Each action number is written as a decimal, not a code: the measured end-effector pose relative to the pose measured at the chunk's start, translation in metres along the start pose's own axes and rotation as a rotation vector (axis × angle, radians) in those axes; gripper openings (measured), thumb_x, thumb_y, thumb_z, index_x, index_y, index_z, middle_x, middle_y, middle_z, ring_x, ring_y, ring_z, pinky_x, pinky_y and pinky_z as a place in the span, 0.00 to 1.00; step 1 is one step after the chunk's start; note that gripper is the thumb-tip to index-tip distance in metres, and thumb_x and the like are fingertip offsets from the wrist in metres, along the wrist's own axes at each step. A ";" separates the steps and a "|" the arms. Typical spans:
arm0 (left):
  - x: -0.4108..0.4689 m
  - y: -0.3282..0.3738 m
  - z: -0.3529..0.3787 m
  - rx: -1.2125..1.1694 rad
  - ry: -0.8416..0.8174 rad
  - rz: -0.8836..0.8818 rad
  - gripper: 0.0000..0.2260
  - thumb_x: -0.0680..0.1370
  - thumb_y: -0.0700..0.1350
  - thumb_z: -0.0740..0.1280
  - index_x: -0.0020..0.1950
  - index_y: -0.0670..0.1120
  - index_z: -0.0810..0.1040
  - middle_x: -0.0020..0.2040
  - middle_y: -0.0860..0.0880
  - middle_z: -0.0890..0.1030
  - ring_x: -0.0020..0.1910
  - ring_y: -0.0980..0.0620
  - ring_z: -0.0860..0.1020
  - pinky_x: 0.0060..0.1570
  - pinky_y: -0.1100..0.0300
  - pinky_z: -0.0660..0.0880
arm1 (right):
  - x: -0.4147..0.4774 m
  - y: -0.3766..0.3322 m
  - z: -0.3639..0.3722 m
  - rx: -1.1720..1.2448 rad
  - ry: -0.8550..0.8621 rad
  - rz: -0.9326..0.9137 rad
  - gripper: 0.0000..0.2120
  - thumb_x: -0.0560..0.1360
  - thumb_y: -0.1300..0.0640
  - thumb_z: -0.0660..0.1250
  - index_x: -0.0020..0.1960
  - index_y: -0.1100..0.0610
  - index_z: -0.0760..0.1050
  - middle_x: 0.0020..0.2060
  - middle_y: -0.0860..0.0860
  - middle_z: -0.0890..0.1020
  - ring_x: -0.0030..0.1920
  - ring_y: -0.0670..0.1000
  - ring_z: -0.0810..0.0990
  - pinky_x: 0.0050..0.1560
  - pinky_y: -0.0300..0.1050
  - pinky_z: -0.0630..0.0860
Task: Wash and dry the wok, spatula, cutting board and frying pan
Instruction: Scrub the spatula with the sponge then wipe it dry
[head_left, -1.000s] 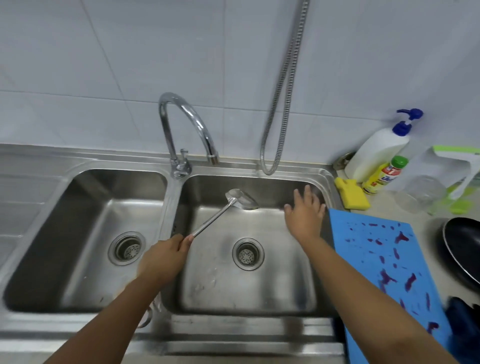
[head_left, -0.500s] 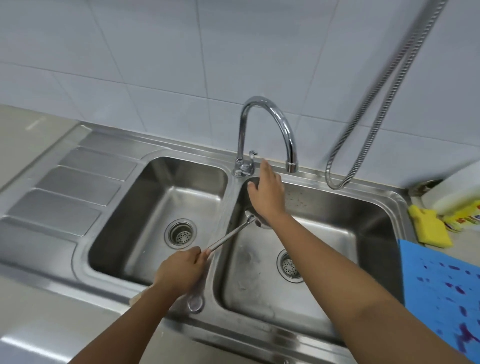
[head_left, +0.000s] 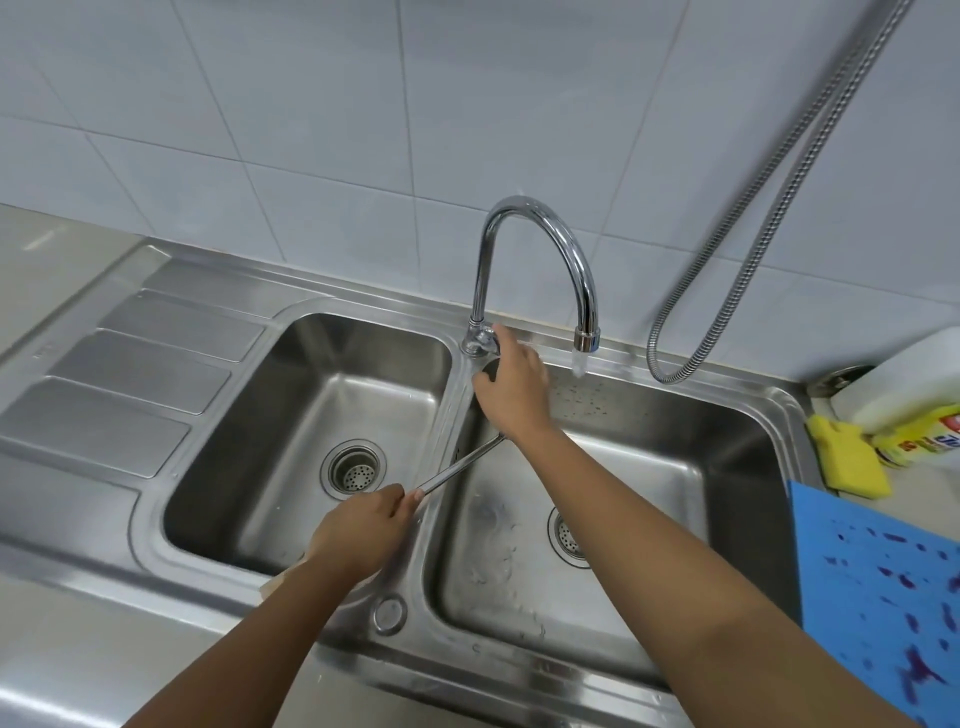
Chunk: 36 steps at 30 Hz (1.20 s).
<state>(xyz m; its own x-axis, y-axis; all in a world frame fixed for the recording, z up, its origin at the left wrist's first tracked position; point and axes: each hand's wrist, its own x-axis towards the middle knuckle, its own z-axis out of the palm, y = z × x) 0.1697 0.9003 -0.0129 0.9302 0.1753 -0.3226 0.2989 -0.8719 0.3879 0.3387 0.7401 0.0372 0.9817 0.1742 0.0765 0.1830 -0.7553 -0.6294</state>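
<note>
The left hand (head_left: 358, 535) clamps the handle of the slim stainless-steel spatula (head_left: 457, 467), which is angled across the sink divider (head_left: 441, 415), blade hidden beneath the right hand (head_left: 511, 387). That hand's fingers curl on the lever (head_left: 488, 340) of the chrome gooseneck tap (head_left: 540, 228). Risk: an overopened flow striking the blade would spray beyond the basin (head_left: 727, 467).

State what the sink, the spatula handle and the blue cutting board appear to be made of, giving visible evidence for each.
Sink: stainless steel, brushed finish; grey sheen with soft reflections.
Spatula handle: polished metal, probably steel; thin, with bright highlights.
Cutting board: likely plastic, matte; flat, uniform blue, with purple stains on its surface.
</note>
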 end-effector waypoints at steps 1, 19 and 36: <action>0.000 0.002 -0.001 0.004 -0.003 0.003 0.22 0.80 0.64 0.49 0.36 0.51 0.67 0.36 0.51 0.76 0.39 0.50 0.76 0.38 0.55 0.68 | -0.001 0.000 -0.001 -0.008 -0.015 0.006 0.30 0.74 0.55 0.63 0.75 0.51 0.61 0.61 0.52 0.77 0.65 0.56 0.69 0.68 0.55 0.64; 0.005 0.009 0.002 0.072 -0.035 0.142 0.21 0.80 0.65 0.50 0.37 0.52 0.68 0.33 0.51 0.76 0.35 0.53 0.75 0.34 0.56 0.69 | -0.127 0.095 -0.039 0.301 0.195 0.578 0.11 0.78 0.59 0.61 0.53 0.52 0.82 0.52 0.50 0.84 0.46 0.50 0.79 0.47 0.43 0.73; 0.020 0.055 -0.013 0.075 -0.039 0.233 0.20 0.80 0.64 0.52 0.35 0.53 0.67 0.34 0.53 0.76 0.36 0.53 0.75 0.33 0.59 0.65 | -0.072 0.142 -0.082 0.563 -0.107 0.848 0.13 0.76 0.58 0.65 0.56 0.65 0.80 0.47 0.58 0.79 0.48 0.54 0.75 0.40 0.43 0.67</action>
<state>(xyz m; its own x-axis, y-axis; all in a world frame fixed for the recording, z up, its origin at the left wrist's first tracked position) 0.2071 0.8615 0.0132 0.9626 -0.0515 -0.2659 0.0588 -0.9186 0.3909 0.2982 0.5686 0.0058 0.7617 -0.2034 -0.6151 -0.6478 -0.2543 -0.7181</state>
